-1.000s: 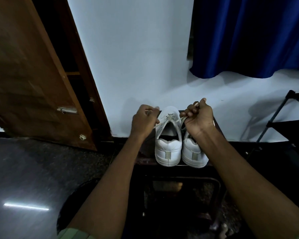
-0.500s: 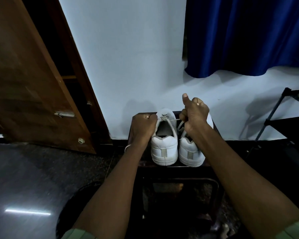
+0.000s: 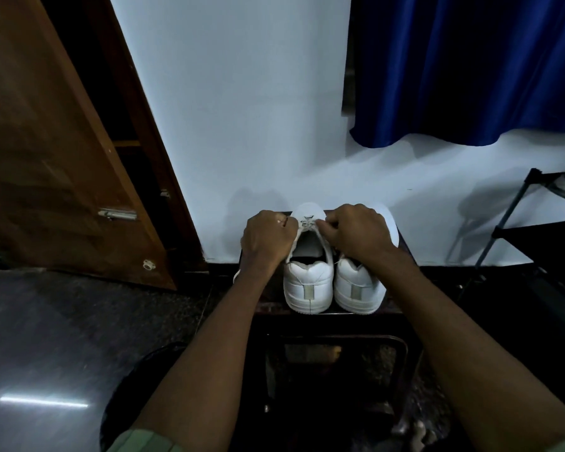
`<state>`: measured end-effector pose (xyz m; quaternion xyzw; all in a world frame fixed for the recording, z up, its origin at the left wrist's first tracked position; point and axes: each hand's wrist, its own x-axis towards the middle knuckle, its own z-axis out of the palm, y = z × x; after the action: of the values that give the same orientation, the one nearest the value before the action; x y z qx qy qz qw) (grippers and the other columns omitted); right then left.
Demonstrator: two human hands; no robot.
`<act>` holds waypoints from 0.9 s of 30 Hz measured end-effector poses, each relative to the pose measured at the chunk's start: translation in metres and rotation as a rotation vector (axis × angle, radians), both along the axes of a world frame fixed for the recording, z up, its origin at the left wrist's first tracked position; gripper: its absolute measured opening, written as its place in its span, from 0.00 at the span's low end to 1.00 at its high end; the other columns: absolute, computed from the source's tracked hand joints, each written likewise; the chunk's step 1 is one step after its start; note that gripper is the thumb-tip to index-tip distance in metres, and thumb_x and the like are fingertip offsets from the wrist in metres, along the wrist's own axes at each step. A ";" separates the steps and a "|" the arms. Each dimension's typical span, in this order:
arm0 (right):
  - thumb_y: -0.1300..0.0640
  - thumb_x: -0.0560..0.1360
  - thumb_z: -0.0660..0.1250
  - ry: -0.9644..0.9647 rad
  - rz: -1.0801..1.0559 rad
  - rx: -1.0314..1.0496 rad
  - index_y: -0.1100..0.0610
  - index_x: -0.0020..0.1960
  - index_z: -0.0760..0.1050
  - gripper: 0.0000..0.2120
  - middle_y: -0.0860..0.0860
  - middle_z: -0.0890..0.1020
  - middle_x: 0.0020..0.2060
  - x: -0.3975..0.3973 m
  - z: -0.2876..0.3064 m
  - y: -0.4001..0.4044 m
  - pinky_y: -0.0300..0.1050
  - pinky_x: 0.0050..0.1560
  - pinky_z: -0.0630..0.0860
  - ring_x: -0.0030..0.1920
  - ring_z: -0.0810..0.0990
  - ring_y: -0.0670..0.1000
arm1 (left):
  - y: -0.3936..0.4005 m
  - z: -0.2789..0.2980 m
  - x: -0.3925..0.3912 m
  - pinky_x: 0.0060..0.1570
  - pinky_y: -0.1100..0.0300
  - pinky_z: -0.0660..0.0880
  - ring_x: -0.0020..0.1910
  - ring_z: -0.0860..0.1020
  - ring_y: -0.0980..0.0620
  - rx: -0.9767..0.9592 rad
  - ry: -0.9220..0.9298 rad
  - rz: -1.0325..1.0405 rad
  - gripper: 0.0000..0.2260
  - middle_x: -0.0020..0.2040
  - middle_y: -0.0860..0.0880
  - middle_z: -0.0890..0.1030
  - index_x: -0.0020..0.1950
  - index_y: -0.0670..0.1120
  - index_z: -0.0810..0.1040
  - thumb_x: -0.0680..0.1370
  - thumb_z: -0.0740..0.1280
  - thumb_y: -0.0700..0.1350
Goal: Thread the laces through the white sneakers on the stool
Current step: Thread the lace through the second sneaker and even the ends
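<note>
Both sneakers sit heel-out on the stool (image 3: pixel 395 309). Left hand (image 3: pixel 268 238) and right hand (image 3: pixel 356 233) are closed, each pinching lace (image 3: pixel 308 223) on the left sneaker (image 3: pixel 309 288) — limp and thin, best gripped near the tips.

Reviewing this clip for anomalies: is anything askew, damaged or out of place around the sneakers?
Nothing stands out. Both white sneakers sit upright, side by side, heels toward the camera, on the dark stool. The left hand and right hand work the lace on the left sneaker.
</note>
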<state>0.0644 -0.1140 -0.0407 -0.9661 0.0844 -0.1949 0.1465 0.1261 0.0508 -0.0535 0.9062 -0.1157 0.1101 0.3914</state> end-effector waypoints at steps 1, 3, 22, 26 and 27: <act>0.43 0.80 0.67 -0.005 0.009 0.007 0.58 0.33 0.76 0.23 0.49 0.73 0.25 0.001 0.000 -0.002 0.47 0.35 0.64 0.33 0.74 0.56 | 0.000 0.001 -0.001 0.31 0.56 0.65 0.33 0.76 0.43 0.012 -0.019 -0.011 0.20 0.26 0.48 0.73 0.28 0.43 0.73 0.77 0.67 0.51; 0.43 0.80 0.68 -0.031 0.030 0.005 0.58 0.32 0.75 0.23 0.50 0.75 0.26 0.004 -0.002 -0.003 0.47 0.34 0.64 0.33 0.75 0.56 | 0.001 0.002 -0.001 0.32 0.54 0.65 0.34 0.76 0.41 0.052 -0.071 -0.041 0.21 0.26 0.46 0.72 0.26 0.44 0.69 0.78 0.66 0.49; 0.42 0.81 0.67 -0.071 0.172 0.075 0.55 0.29 0.72 0.26 0.47 0.73 0.23 0.004 -0.006 -0.016 0.48 0.41 0.66 0.29 0.72 0.48 | 0.022 -0.008 0.016 0.32 0.56 0.66 0.27 0.73 0.51 0.017 -0.033 -0.159 0.25 0.24 0.48 0.70 0.28 0.44 0.72 0.80 0.67 0.57; 0.43 0.81 0.68 -0.129 0.221 0.424 0.57 0.32 0.74 0.24 0.54 0.80 0.29 -0.002 0.013 -0.015 0.55 0.43 0.79 0.34 0.81 0.55 | 0.021 0.005 0.014 0.33 0.58 0.68 0.25 0.71 0.56 -0.110 0.048 -0.278 0.25 0.23 0.52 0.72 0.30 0.42 0.76 0.82 0.68 0.56; 0.43 0.81 0.67 -0.143 0.227 0.528 0.58 0.34 0.76 0.23 0.55 0.82 0.31 -0.004 0.019 -0.014 0.58 0.46 0.80 0.37 0.83 0.57 | 0.020 0.009 0.013 0.35 0.59 0.69 0.26 0.72 0.56 -0.137 0.074 -0.307 0.25 0.23 0.52 0.74 0.30 0.43 0.78 0.82 0.68 0.56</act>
<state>0.0606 -0.1278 -0.0218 -0.8816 0.0128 -0.2162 0.4193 0.1392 0.0704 -0.0449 0.8526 -0.2304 0.0230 0.4684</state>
